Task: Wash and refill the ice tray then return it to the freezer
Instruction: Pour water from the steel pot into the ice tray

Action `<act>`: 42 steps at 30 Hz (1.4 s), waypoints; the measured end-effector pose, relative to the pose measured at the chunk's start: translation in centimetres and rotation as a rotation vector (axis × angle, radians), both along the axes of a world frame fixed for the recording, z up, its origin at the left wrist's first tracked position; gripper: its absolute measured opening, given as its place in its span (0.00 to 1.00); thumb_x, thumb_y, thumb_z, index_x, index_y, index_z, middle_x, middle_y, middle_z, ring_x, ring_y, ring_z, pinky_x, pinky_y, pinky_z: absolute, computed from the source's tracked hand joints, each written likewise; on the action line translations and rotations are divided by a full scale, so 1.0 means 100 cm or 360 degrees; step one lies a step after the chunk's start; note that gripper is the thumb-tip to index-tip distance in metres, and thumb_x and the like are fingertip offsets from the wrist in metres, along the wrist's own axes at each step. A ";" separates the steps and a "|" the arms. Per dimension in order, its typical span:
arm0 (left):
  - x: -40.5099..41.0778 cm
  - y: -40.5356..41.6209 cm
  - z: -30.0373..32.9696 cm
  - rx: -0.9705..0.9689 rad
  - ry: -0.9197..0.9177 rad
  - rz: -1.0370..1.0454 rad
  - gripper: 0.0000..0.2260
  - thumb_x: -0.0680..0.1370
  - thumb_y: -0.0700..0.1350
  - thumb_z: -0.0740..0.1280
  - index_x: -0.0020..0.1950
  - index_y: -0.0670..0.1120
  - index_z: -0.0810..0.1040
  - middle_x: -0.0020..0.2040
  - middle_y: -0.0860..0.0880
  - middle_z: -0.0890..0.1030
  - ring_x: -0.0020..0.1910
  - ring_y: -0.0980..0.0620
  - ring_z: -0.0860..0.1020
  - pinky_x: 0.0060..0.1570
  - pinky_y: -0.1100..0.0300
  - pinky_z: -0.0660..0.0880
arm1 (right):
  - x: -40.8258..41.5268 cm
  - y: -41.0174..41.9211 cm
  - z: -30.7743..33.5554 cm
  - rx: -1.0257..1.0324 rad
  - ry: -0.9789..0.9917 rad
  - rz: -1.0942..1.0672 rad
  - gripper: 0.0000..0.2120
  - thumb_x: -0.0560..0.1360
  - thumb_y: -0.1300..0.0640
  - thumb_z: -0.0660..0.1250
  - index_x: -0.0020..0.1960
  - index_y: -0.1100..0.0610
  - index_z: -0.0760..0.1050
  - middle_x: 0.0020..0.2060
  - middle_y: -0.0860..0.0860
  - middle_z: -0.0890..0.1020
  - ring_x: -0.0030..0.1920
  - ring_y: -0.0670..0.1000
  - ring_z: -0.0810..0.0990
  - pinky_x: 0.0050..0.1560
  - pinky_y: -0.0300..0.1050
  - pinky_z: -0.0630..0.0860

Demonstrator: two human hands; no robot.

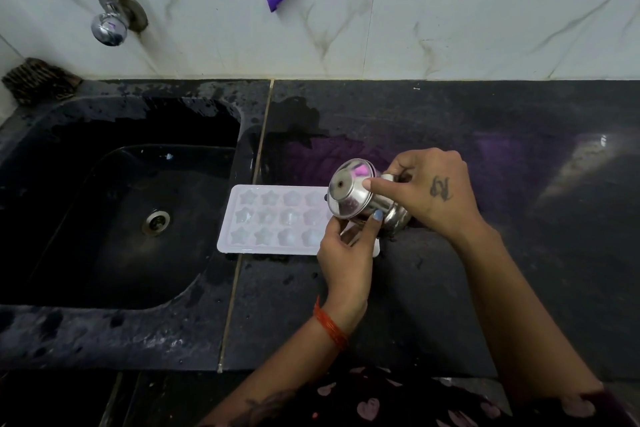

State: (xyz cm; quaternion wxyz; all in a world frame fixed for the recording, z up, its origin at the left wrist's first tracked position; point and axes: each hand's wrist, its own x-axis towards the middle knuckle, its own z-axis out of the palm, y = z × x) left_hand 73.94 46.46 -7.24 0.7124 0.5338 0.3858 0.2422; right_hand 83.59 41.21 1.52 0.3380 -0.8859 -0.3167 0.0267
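Refill step in hand, by the look of it: steel pot [360, 198] tipped over white ice tray [277, 220] lying flat on dark counter [450, 288], just beside sink [121, 201]. Right hand [433, 191] clamped round pot, left hand [346, 253] pinching it from below. Next calls for steady pouring, cell by cell. No readable writing anywhere.

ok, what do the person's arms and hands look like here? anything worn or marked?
Both forearms are bare, no sleeves. The left hand has a blue-painted fingernail and orange-red threads tied around the wrist. The right hand has a dark tattoo on its back. Another dark tattoo shows on the left forearm near the frame's bottom edge.
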 end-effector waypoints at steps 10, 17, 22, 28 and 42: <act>0.007 -0.010 0.000 0.0030 -0.0013 -0.0071 0.12 0.71 0.48 0.74 0.54 0.50 0.82 0.47 0.54 0.85 0.47 0.62 0.82 0.50 0.64 0.76 | 0.005 -0.017 -0.001 0.0042 0.0038 -0.0107 0.14 0.66 0.44 0.75 0.34 0.54 0.80 0.28 0.48 0.82 0.32 0.46 0.80 0.37 0.43 0.77; 0.010 -0.018 -0.002 -0.0129 -0.0040 -0.0107 0.14 0.72 0.46 0.74 0.57 0.47 0.81 0.51 0.49 0.85 0.52 0.54 0.82 0.60 0.51 0.77 | 0.004 -0.019 0.004 -0.0121 -0.0064 -0.0015 0.13 0.68 0.45 0.73 0.34 0.54 0.80 0.29 0.49 0.82 0.32 0.47 0.79 0.35 0.40 0.72; 0.011 -0.020 -0.005 -0.0197 -0.0100 -0.0086 0.14 0.72 0.46 0.74 0.56 0.44 0.81 0.51 0.46 0.85 0.53 0.50 0.83 0.61 0.48 0.76 | 0.004 -0.016 0.004 -0.0201 -0.0146 0.0001 0.14 0.68 0.44 0.72 0.34 0.54 0.79 0.31 0.51 0.82 0.35 0.51 0.79 0.39 0.42 0.71; 0.012 -0.021 -0.008 -0.0251 -0.0145 -0.0088 0.16 0.72 0.47 0.73 0.58 0.44 0.80 0.53 0.47 0.84 0.55 0.49 0.82 0.63 0.47 0.75 | 0.003 -0.014 0.006 -0.0243 -0.0190 0.0047 0.14 0.69 0.44 0.72 0.34 0.54 0.78 0.30 0.51 0.82 0.35 0.51 0.79 0.38 0.42 0.69; 0.014 -0.024 -0.007 -0.0024 -0.0029 -0.0049 0.13 0.73 0.47 0.74 0.56 0.47 0.81 0.50 0.49 0.85 0.51 0.54 0.83 0.59 0.51 0.78 | 0.014 -0.025 -0.005 -0.0005 0.0027 0.0005 0.13 0.66 0.45 0.74 0.34 0.55 0.80 0.29 0.48 0.82 0.32 0.46 0.80 0.38 0.48 0.78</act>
